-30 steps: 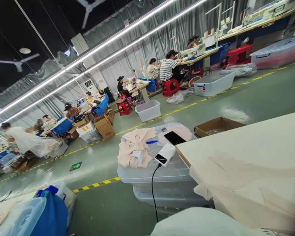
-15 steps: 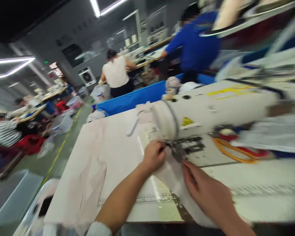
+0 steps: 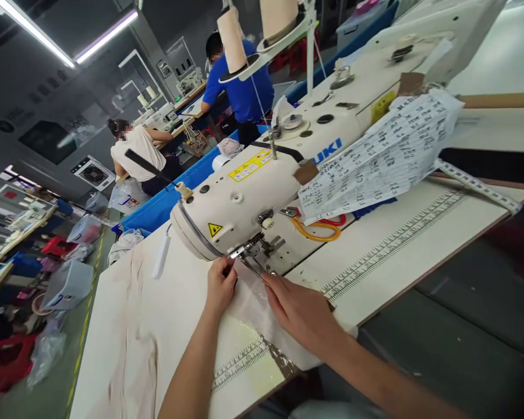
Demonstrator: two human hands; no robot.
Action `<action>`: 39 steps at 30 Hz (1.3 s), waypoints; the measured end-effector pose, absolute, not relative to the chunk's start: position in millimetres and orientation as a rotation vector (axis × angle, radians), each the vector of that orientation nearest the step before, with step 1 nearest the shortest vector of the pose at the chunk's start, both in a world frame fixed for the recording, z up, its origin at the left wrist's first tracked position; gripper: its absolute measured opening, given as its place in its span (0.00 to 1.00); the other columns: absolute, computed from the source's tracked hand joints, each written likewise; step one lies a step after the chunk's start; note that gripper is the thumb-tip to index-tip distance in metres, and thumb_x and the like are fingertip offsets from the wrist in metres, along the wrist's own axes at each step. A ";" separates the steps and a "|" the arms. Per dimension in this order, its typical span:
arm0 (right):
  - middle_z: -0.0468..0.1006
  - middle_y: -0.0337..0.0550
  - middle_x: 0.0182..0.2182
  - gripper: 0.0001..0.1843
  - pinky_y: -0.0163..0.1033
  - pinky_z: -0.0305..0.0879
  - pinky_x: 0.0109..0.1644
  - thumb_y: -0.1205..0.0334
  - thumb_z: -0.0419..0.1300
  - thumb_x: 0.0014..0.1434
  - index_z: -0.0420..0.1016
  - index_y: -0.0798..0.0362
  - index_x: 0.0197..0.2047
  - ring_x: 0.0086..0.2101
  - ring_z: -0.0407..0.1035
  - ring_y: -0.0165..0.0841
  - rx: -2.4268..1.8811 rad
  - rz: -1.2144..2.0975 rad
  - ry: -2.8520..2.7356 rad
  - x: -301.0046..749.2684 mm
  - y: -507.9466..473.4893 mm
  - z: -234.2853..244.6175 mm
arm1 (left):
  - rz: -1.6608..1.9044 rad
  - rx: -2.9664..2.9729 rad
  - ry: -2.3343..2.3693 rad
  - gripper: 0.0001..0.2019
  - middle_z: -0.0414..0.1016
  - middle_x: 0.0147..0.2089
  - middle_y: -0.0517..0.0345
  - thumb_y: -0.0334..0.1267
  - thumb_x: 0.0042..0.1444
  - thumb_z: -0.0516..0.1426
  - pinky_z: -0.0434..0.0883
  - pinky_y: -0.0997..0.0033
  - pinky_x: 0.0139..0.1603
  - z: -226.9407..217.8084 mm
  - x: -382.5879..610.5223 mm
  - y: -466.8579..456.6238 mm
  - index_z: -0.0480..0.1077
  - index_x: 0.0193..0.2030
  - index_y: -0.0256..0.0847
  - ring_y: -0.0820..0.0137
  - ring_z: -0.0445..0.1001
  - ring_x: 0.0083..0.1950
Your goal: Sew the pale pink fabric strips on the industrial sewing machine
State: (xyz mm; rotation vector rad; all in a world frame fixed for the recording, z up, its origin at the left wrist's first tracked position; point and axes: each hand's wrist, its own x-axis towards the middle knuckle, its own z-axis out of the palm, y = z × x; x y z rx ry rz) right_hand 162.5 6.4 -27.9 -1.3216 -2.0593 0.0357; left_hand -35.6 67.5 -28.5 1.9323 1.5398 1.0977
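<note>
A white sewing machine (image 3: 240,198) stands across the table. My left hand (image 3: 222,284) is closed just left of its needle area, thumb and fingers pinched at the edge of a thin pale fabric piece (image 3: 262,308). Slim metal tweezers (image 3: 254,269) are in my right hand (image 3: 301,311), their tips pointing at the presser foot (image 3: 238,252). The fabric runs from the needle area down between my hands, under my right hand, to the table's front edge. What lies inside my left fingertips is hidden.
Pale pink fabric (image 3: 133,361) lies on the table's left side, near a white-handled tool (image 3: 160,259). Orange-handled scissors (image 3: 317,230) and handwritten paper sheets (image 3: 379,157) are at the right. Behind are a blue trough (image 3: 157,203) and co-workers at other machines.
The view has swung right and sharpened, so the machine sits further left and more of it shows. Both hands stay by the needle area, with the tweezers still in my right hand.
</note>
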 end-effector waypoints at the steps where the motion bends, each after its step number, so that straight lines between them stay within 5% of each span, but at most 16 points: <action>1: 0.83 0.45 0.37 0.15 0.36 0.67 0.28 0.68 0.47 0.70 0.73 0.56 0.51 0.30 0.78 0.33 -1.345 0.052 -2.073 161.9 6.6 -27.9 | 1.083 1.930 1.547 0.09 0.75 0.35 0.55 0.39 0.58 0.53 0.69 0.66 0.43 -28.1 -35.5 67.4 0.72 0.31 0.41 0.64 0.73 0.40; 15: 0.81 0.45 0.36 0.13 0.36 0.65 0.30 0.72 0.54 0.65 0.72 0.55 0.51 0.32 0.77 0.35 -1.414 0.200 -2.103 159.3 5.5 -29.0 | 1.057 1.962 1.682 0.12 0.77 0.34 0.52 0.45 0.52 0.53 0.72 0.63 0.41 -28.2 -34.3 64.5 0.75 0.33 0.41 0.61 0.76 0.39; 20: 0.80 0.38 0.34 0.12 0.38 0.67 0.27 0.71 0.62 0.56 0.73 0.51 0.44 0.31 0.77 0.36 -1.459 0.211 -2.174 160.9 -0.6 -17.3 | 1.099 1.992 1.676 0.18 0.80 0.40 0.50 0.50 0.50 0.57 0.76 0.58 0.45 -49.0 -46.6 63.1 0.77 0.40 0.41 0.57 0.78 0.42; 24: 0.81 0.32 0.35 0.10 0.39 0.69 0.27 0.68 0.62 0.58 0.73 0.49 0.44 0.31 0.77 0.33 -1.541 0.099 -2.148 166.0 -0.7 -10.4 | 1.140 2.064 1.590 0.19 0.80 0.37 0.54 0.52 0.47 0.59 0.77 0.57 0.44 -67.1 -52.9 78.0 0.77 0.40 0.42 0.57 0.79 0.39; 33: 0.81 0.46 0.38 0.15 0.38 0.69 0.33 0.75 0.55 0.63 0.71 0.56 0.52 0.36 0.78 0.38 -1.417 0.304 -2.143 164.0 5.0 -22.3 | 1.150 2.162 1.570 0.10 0.77 0.34 0.51 0.37 0.51 0.51 0.75 0.62 0.38 -24.2 -25.0 60.9 0.73 0.35 0.42 0.60 0.77 0.38; 39: 0.80 0.44 0.35 0.13 0.35 0.66 0.29 0.72 0.57 0.63 0.72 0.56 0.50 0.32 0.77 0.34 -1.340 0.068 -2.080 160.6 8.6 -33.6 | 1.082 2.204 1.684 0.10 0.75 0.35 0.53 0.30 0.49 0.50 0.73 0.63 0.42 -31.4 -30.4 64.9 0.71 0.35 0.42 0.62 0.75 0.40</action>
